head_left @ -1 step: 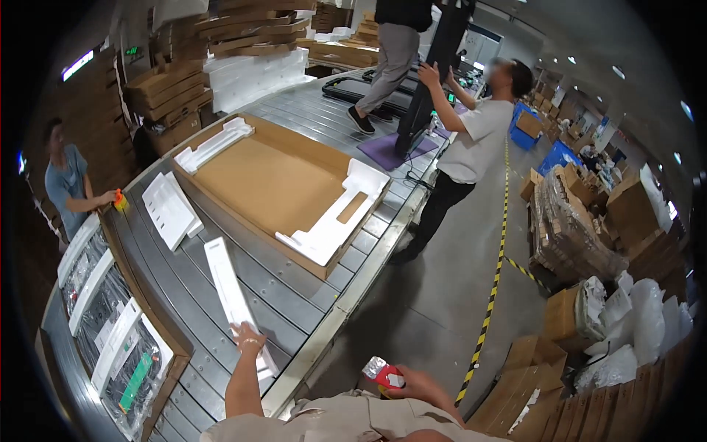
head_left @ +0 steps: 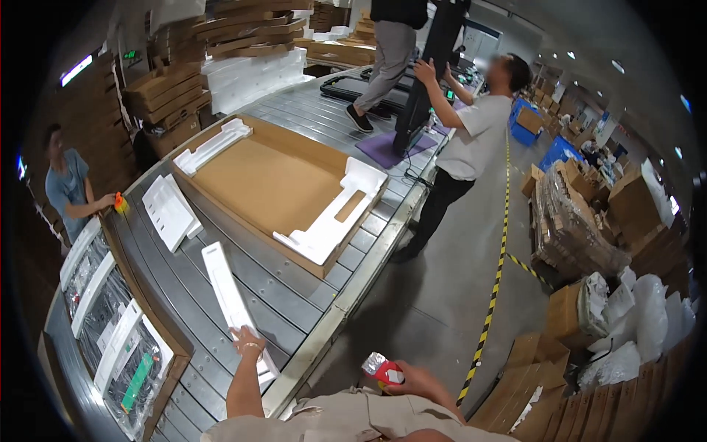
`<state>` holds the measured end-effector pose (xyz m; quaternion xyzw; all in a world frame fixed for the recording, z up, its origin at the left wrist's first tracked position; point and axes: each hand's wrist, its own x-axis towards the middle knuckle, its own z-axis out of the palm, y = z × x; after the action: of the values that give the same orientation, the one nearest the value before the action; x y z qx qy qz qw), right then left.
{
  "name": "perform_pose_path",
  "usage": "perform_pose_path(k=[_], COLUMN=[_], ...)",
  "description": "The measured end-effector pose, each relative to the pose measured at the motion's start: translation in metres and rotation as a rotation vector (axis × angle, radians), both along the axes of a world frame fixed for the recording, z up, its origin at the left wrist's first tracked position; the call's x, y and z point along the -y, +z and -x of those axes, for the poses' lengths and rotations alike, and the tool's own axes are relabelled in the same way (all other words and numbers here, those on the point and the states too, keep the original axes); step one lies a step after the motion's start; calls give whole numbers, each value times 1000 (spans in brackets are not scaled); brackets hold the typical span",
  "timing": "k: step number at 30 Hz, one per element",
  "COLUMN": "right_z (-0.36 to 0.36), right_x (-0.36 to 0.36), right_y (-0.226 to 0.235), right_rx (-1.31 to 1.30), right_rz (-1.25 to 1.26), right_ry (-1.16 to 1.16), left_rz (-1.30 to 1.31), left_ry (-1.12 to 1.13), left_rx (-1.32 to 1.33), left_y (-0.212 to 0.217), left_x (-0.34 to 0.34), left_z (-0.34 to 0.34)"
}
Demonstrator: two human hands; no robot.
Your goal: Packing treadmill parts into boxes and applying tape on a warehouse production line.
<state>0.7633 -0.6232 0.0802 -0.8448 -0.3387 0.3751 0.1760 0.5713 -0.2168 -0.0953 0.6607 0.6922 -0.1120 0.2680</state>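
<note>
My left hand (head_left: 248, 343) rests on the near end of a long white foam strip (head_left: 230, 298). The fingers lie spread and flat on the foam, pressing it, not wrapped around it. The strip lies on the metal roller belt (head_left: 294, 295), just near of the big open cardboard box (head_left: 276, 188) and not yet inside it.

My right hand (head_left: 412, 379) is off the belt, to the right and close to my body. Its fingers are curled tight around a red tape tool (head_left: 383, 368).

I think the packing is partly done. The box already has a white foam block (head_left: 331, 221) at its right end and another foam piece (head_left: 213, 145) along its far left edge. The brown middle is bare. My strip is out of the box, and a flat foam tray (head_left: 171, 210) lies on the belt to the left. The box flaps are open.

Farther away, a person in a white shirt (head_left: 475, 136) handles a tall dark panel.
</note>
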Motion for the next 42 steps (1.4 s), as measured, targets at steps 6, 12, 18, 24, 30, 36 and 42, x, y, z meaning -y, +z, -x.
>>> perform_pose_path(k=[6, 12, 18, 24, 30, 36, 42], right_z=[-59, -96, -102, -98, -98, -93, -90], right_x=[15, 35, 35, 32, 21, 6, 1], right_y=[-12, -9, -2, -11, -11, -10, -14], right_rx=[109, 203, 150, 144, 116, 160, 139], right_rz=[-9, -7, 32, 25, 51, 37, 51], right_ry=[166, 282, 297, 251, 243, 271, 283], left_rz=[1, -56, -19, -24, -145, -163, -145], left_ry=[129, 233, 261, 273, 306, 327, 317], left_rx=[-46, -52, -72, -120, -61, -123, -100], left_y=[-32, -36, -38, -37, -50, -62, -60], left_x=[62, 107, 114, 110, 105, 97, 99], left_z=[33, 22, 14, 9, 14, 17, 18])
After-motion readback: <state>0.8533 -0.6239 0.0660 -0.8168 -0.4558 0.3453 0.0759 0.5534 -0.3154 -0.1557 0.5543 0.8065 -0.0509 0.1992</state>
